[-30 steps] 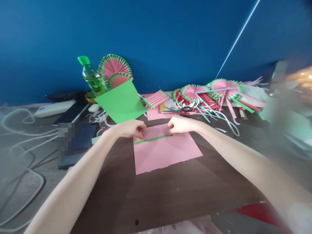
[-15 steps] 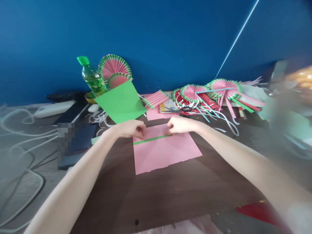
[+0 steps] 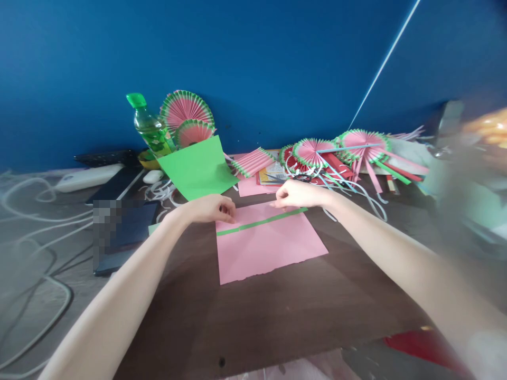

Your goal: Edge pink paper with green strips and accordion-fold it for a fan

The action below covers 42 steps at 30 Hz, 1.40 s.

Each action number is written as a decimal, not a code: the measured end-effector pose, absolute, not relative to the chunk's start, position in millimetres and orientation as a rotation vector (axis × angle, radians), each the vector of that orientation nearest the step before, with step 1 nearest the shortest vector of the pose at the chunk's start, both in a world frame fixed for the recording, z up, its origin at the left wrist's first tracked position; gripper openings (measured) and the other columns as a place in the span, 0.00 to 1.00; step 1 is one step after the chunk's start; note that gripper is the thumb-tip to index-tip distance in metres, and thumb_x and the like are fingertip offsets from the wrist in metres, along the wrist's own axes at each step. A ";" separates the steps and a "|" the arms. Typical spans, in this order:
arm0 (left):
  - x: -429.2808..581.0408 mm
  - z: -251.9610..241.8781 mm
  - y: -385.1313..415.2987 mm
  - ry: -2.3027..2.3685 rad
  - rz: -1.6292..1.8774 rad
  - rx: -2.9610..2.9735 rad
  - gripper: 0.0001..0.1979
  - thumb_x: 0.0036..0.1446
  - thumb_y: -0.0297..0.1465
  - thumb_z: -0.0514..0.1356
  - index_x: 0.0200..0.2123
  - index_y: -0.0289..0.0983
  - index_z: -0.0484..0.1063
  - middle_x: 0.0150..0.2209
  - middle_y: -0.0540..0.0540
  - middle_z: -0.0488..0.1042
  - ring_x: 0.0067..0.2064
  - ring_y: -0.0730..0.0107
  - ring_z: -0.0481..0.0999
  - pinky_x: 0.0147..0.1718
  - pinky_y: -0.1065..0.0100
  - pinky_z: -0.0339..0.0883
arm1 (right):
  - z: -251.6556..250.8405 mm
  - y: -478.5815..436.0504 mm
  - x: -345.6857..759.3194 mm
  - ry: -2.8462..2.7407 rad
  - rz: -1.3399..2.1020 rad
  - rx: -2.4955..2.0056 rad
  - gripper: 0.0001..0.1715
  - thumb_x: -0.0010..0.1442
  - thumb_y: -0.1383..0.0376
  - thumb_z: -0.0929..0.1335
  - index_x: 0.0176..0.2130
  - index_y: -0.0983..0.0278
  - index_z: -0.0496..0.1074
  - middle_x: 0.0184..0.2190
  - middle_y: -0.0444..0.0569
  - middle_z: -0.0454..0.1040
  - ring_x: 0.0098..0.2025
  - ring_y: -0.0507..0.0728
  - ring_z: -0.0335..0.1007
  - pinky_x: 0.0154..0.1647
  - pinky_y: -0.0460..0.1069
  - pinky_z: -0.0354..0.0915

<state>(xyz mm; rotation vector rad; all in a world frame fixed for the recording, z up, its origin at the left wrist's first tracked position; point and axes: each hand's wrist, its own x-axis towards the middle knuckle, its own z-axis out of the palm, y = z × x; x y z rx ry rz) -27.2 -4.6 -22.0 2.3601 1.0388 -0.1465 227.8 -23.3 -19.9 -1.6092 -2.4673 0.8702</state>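
Observation:
A pink sheet of paper (image 3: 273,245) lies on the dark brown table, its near edge rough and torn. Across its upper part runs a narrow green paper strip (image 3: 257,224), slightly slanted, reaching close to both side edges. My left hand (image 3: 212,209) is at the sheet's upper left, fingers curled in and tips just above the strip's left part. Nothing shows between those fingers. Over the sheet's upper right, beyond the strip, hovers my right hand (image 3: 301,194), loosely bent, thumb apart from the fingers, with nothing visible in it.
A green sheet (image 3: 200,168) leans at the back left, before a green-capped bottle (image 3: 148,124) and pleated paper fans (image 3: 186,113). More fans (image 3: 315,152), paper strips and white cords crowd the back right. Cables (image 3: 47,237) and a dark tablet-like object (image 3: 137,221) lie left.
My right hand has lifted off the green strip and moved slightly up and right, uncovering its right end. My left hand has barely moved; the pink sheet stays put.

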 end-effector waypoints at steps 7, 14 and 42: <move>-28.1 -20.3 -5.8 1.085 0.020 2.342 0.09 0.50 0.36 0.57 0.30 0.37 0.73 0.30 0.51 0.74 0.31 0.72 0.70 0.30 0.72 0.60 | -0.9 -19.7 245.7 -2.391 0.753 -1.700 0.23 0.53 0.49 0.64 0.20 0.65 0.68 0.14 0.40 0.56 0.18 0.47 0.49 0.22 0.46 0.46; -8.6 -35.9 -16.7 0.903 0.426 2.397 0.11 0.56 0.30 0.52 0.37 0.38 0.73 0.41 0.48 0.75 0.42 0.70 0.72 0.44 0.68 0.64 | 2.8 -11.0 266.6 -2.147 0.349 -2.023 0.09 0.52 0.60 0.66 0.26 0.64 0.69 0.24 0.44 0.71 0.27 0.51 0.64 0.26 0.45 0.54; 30.0 -67.4 -62.6 0.604 0.080 2.795 0.28 0.63 0.38 0.40 0.64 0.33 0.43 0.66 0.44 0.42 0.66 0.69 0.39 0.63 0.63 0.31 | -20.2 -8.9 268.6 -2.441 0.090 -2.037 0.22 0.50 0.74 0.63 0.46 0.64 0.64 0.43 0.54 0.70 0.43 0.60 0.68 0.39 0.50 0.61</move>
